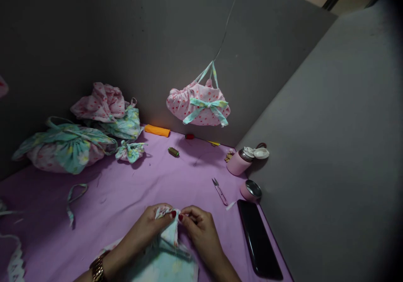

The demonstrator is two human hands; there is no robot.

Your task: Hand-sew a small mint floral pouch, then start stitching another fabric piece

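Near the bottom middle, my left hand [153, 225] is closed on a gathered edge of light blue-green floral cloth [170, 233], thumb on top. The rest of that fabric hangs below and spreads over the table toward me. My right hand [201, 233] is pinched, thumb against forefinger, right beside the gathered edge. Whatever sits between those fingertips is too small to make out. Closest to my right hand lie pink-handled thread snips [219, 191], blades pointing away from me.
Fabric bundles [67, 147] pile up at the left on the purple tablecloth [151, 181]. Thread spools [173, 152] lie behind. A pink dotted pouch [204, 103] hangs from the grey partition. A pink flask [238, 162], its cup [251, 190] and a phone [258, 240] stand right.
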